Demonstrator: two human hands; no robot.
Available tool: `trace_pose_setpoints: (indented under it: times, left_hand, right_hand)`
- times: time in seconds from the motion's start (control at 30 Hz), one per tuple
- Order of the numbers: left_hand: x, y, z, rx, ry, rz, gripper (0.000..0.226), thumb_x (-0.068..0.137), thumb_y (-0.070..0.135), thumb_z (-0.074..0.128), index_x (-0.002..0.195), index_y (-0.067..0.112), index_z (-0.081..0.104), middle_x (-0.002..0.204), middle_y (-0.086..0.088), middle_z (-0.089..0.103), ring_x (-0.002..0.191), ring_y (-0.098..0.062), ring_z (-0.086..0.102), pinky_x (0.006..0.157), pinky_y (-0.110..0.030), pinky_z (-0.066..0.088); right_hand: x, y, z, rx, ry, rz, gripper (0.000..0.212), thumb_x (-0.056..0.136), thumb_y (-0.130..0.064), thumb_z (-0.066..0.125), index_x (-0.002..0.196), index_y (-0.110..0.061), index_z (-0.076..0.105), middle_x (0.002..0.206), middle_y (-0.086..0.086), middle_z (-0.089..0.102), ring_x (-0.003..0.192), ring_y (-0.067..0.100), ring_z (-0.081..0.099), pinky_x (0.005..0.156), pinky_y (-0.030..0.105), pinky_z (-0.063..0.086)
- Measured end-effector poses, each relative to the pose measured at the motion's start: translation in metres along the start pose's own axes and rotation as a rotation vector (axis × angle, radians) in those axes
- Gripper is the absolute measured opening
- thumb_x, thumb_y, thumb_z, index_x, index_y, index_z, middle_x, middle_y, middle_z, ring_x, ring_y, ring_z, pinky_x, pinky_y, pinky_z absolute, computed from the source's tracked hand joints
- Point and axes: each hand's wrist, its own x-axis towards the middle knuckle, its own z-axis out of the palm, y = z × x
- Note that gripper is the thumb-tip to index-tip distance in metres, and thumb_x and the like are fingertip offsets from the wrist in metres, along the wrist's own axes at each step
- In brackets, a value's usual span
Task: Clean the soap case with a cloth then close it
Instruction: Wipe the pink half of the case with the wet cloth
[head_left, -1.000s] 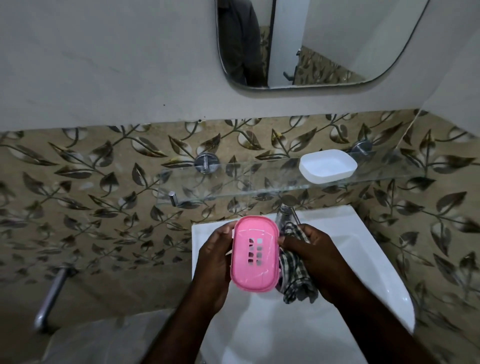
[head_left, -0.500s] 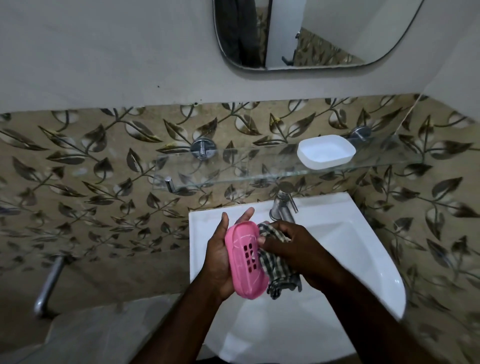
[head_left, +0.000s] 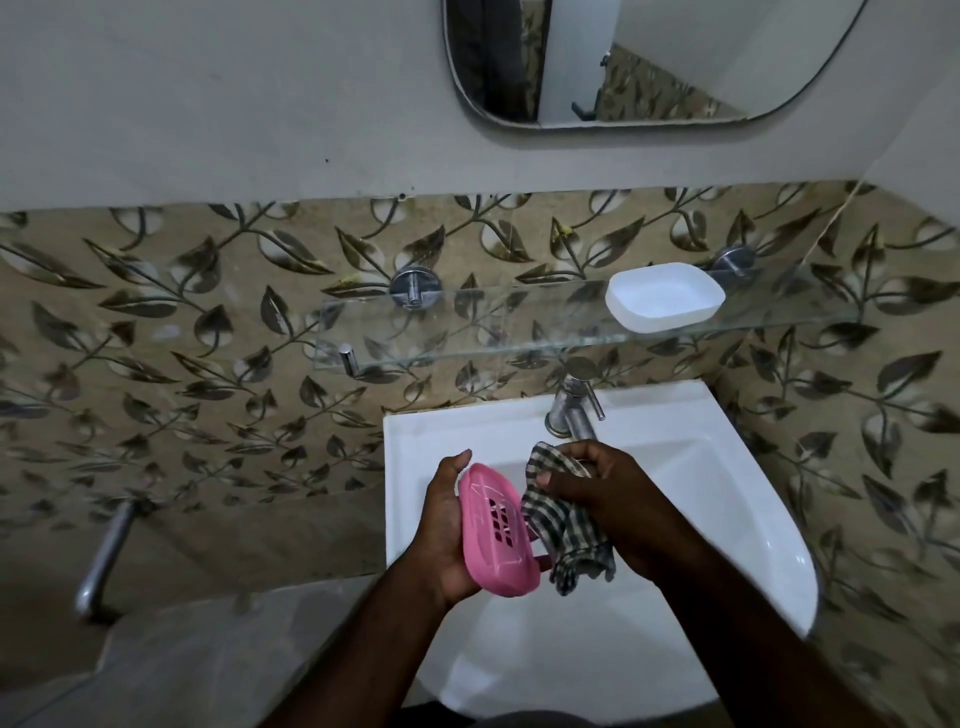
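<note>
White washbasin below; left hand grips the pink soap case; right hand pinches a checked cloth against it. Advisable: work cloth firmly into the slots.

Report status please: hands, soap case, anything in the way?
Left hand grips pink soap case. Right hand holds checked cloth beside it. White half on glass shelf, case not closed. Nothing in the way.

A bathroom, seen at its washing corner. A white ceramic basin with a chrome tap is fixed to the wall, and a rounded mirror hangs above. Between them, a glass shelf on chrome pegs carries a white soap-case half. Glossy leaf-patterned tiles cover the lower wall, with plain plaster above.
</note>
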Motion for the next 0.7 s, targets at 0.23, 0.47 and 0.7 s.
trace_pose_setpoints:
  times: [0.23, 0.47, 0.7]
  left_hand:
    - [0.003, 0.002, 0.002, -0.012, -0.009, 0.123, 0.085, 0.077, 0.068, 0.06, 0.129, 0.001, 0.056, 0.107, -0.02, 0.066, 0.091, -0.034, 0.063, 0.091, -0.045, 0.048]
    - [0.005, -0.005, -0.002, 0.077, -0.038, 0.046, 0.078, 0.078, 0.074, 0.049, 0.115, 0.008, 0.071, 0.113, -0.023, 0.067, 0.095, -0.042, 0.065, 0.101, -0.065, 0.038]
    - [-0.002, -0.01, 0.009, 0.217, -0.015, 0.088, 0.077, 0.084, 0.077, 0.032, 0.105, 0.017, 0.077, 0.11, -0.018, 0.072, 0.086, -0.035, 0.072, 0.086, -0.053, 0.047]
  right_hand:
    - [-0.008, -0.011, -0.003, -0.054, -0.015, -0.029, 0.026, 0.073, -0.001, 0.079, 0.094, 0.001, 0.064, 0.086, 0.024, 0.073, 0.073, 0.035, 0.071, 0.07, 0.043, 0.059]
    - [-0.007, -0.022, -0.001, -0.377, 0.067, -0.208, 0.008, 0.074, -0.01, 0.079, 0.078, -0.014, 0.074, 0.075, 0.005, 0.074, 0.073, 0.026, 0.072, 0.071, 0.044, 0.059]
    - [-0.012, -0.011, 0.019, -0.778, 0.175, -0.42, 0.024, 0.081, -0.022, 0.071, 0.104, -0.029, 0.071, 0.096, -0.013, 0.072, 0.089, 0.006, 0.066, 0.083, 0.025, 0.051]
